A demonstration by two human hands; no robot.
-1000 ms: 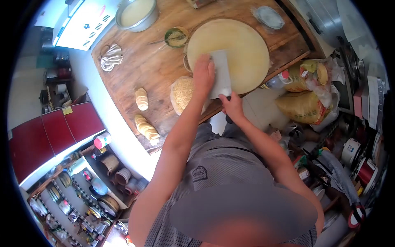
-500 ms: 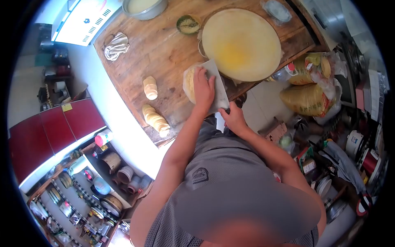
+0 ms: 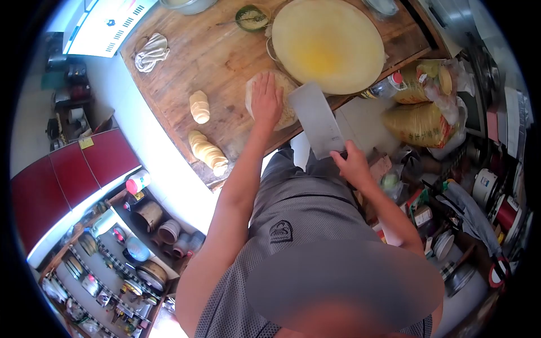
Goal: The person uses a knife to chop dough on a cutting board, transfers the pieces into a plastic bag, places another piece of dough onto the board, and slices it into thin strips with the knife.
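Blade (image 3: 317, 121), broad, flat and pale grey (roughly rectangular in outline).

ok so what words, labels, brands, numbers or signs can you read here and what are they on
No text reads clearly.
Yellow sack: printed characters, too blurred to read.
Shirt badge: emblem, no legible lettering.
White panel: dark logo, no readable word.
Yellow tag on the red cabinet: too small to read.
White container: marks too small.

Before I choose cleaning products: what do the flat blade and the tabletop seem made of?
The flat blade looks like metal with a dull finish, judging by its smooth grey face; plastic isn't ruled out. The tabletop looks wooden and worn: brown grain and darker patches show.
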